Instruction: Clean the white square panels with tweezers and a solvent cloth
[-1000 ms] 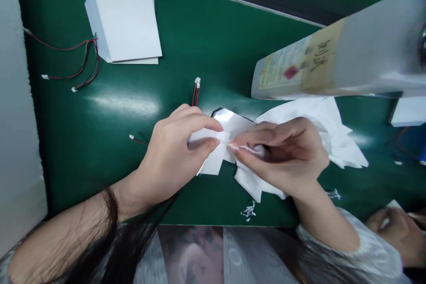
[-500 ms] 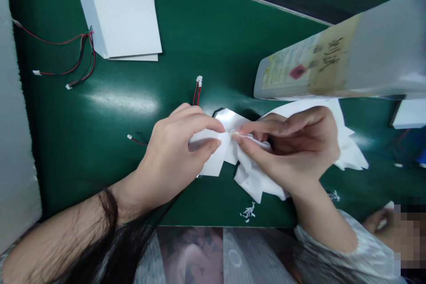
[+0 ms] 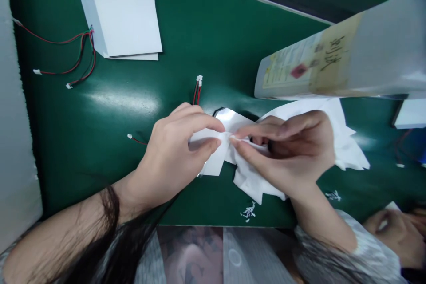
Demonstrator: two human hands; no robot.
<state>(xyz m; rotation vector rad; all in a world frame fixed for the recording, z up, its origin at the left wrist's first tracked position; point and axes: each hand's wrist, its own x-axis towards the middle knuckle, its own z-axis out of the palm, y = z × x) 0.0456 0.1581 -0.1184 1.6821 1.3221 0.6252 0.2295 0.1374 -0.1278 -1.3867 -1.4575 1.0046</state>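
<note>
My left hand (image 3: 181, 146) is closed, its thumb and fingertips gripping a glossy white flat panel (image 3: 213, 164). Most of the panel's left side is hidden under that hand. Pinched between my right thumb and fingertips is a thin white cloth (image 3: 249, 182), and my right hand (image 3: 286, 146) presses it against the panel close to the left fingertips. The cloth hangs in folds below my right hand. Red and black wires with white connectors (image 3: 199, 80) stick out beyond my left hand, and another small white connector (image 3: 129, 136) lies left of it.
Stacked white panels (image 3: 128, 15) with wires lie at upper left. A large labelled plastic container (image 3: 376, 49) stands at right, with more white cloth (image 3: 349, 151) below it. White scraps (image 3: 248, 211) lie near the front edge. Another person's hand (image 3: 382, 226) is at lower right.
My right hand has shifted slightly left with the cloth, nearer to my left fingertips. My left hand and the panel have stayed in place.
</note>
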